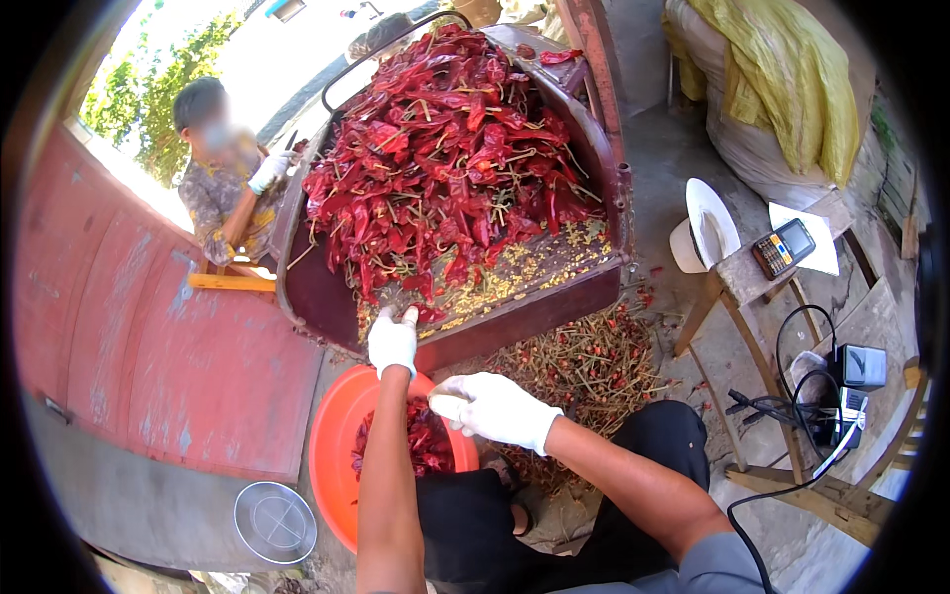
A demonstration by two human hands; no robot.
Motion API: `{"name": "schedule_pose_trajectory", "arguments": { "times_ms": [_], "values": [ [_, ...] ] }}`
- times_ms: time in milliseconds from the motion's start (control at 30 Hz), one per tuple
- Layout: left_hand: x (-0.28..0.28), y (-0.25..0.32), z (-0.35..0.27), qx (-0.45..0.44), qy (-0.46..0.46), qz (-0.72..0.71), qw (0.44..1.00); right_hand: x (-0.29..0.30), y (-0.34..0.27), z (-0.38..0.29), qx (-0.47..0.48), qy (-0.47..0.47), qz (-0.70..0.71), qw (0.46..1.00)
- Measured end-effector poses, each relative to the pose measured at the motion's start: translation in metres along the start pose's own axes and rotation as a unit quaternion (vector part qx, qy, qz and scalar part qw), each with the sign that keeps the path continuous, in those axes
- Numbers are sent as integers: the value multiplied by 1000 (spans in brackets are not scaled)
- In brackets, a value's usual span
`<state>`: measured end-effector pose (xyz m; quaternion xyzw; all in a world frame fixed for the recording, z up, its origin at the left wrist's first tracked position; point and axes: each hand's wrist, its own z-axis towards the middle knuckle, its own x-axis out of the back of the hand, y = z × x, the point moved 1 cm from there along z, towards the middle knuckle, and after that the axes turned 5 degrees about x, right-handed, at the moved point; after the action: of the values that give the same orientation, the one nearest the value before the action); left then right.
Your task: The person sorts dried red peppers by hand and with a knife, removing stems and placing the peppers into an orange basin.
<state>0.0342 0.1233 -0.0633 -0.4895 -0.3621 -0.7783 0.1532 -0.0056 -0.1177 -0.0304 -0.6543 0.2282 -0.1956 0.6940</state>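
Note:
My left hand (pixel 392 343), in a white glove, reaches over the front edge of a dark red metal cart bed (pixel 519 319). Its thumb and forefinger are apart, close to a dried red chili pepper (pixel 430 312) on the bed floor. A large heap of dried red chili peppers with stems (pixel 453 148) fills the back of the bed. My right hand (pixel 496 407), gloved in white too, hovers with curled fingers by the right rim of an orange plastic basin (pixel 334 445). Whether those fingers hold anything is hidden. Red peppers (pixel 423 445) lie in the basin, partly covered by my left forearm.
A co-worker (pixel 230 171) sits left of the cart, holding a dark pointed tool. Cut stems (pixel 586 364) litter the floor below. To the right, a wooden bench (pixel 749 278) bears a handheld device (pixel 783 249); a hat (pixel 703 226) and cables (pixel 779 405) are nearby.

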Motion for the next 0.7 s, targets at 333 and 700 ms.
{"name": "schedule_pose_trajectory", "arguments": {
  "times_ms": [333,700],
  "values": [
    [-25,-15,10,69,-55,-263,961,20,-4,10,12,35,-54,998],
    [93,60,-99,19,-247,-460,852,32,5,11,169,236,-224,930]
  ]
}}
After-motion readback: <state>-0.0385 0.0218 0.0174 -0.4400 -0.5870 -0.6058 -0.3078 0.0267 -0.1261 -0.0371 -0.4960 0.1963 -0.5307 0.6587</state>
